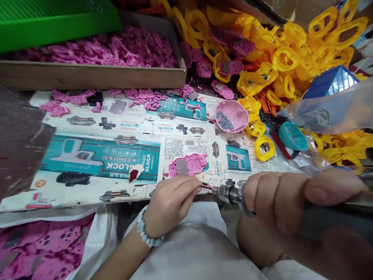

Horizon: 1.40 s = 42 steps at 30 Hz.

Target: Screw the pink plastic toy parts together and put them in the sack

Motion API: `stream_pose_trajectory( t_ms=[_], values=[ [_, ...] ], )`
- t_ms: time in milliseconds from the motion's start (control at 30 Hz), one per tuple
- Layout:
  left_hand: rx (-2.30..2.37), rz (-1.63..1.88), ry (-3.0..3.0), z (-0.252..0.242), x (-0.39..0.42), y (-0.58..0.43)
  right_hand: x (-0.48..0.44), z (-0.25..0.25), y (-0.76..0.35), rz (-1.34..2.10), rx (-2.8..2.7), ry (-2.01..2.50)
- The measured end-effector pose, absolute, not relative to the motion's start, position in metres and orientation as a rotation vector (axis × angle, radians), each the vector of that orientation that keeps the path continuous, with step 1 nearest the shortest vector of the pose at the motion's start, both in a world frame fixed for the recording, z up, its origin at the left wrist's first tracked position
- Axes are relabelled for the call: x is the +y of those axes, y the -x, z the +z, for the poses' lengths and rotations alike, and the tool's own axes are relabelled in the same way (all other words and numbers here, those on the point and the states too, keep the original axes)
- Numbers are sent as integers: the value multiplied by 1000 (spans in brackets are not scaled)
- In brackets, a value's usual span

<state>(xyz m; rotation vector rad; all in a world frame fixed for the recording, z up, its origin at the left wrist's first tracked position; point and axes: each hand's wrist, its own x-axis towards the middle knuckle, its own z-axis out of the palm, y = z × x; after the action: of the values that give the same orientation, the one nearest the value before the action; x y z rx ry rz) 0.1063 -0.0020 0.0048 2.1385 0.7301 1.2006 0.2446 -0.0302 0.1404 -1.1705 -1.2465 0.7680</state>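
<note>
My right hand [279, 194] is wrapped round the dark body of an electric screwdriver [230, 193], whose metal chuck and thin bit point left. By the bit's tip is my left hand [175, 196], wearing a beaded bracelet [142, 229], its thumb and fingertips pinched together. What the fingertips hold, if anything, is too small to make out. Just beyond the left hand, a pink plastic shell [196, 163] with a grey plate [182, 167] in it lies on the printed cardboard [140, 136].
Small screws fill part of a pink bowl [237, 114]; a teal cup [294, 136] stands to its right. Yellow plastic parts [291, 58] heap at the back right. A cardboard box [116, 76] of pink pieces lies back left. Pink shells [58, 241] fill a bag at lower left.
</note>
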Motion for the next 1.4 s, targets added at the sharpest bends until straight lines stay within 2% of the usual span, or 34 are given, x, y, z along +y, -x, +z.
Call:
stream_pose_trajectory(
  t_ms=[100, 267, 467, 633, 733, 867, 1033, 1400],
  values=[
    [721, 1172, -2142, 2, -1, -106, -34, 141, -244, 748, -1330, 1097],
    [736, 1139, -2127, -2, -1, -106, -37, 139, -248, 906, -1368, 1147],
    [619, 1058, -2148, 1, 4, -99, -36, 138, -242, 748, -1302, 1083],
    [713, 1112, -2168, 1, 6, -103, -35, 136, -244, 882, -1268, 1173],
    [881, 1183, -2211, 2, 9, -101, -16, 122, -245, 744, -1234, 1138],
    [1042, 1034, -2315, 2, 14, -91, 21, 97, -245, 542, -1083, 1009],
    [1115, 865, -2322, -4, 16, -87, 37, 83, -247, 599, -1144, 1047],
    [1100, 818, -2270, -5, 18, -87, 41, 81, -245, 711, -1161, 1084]
  ],
)
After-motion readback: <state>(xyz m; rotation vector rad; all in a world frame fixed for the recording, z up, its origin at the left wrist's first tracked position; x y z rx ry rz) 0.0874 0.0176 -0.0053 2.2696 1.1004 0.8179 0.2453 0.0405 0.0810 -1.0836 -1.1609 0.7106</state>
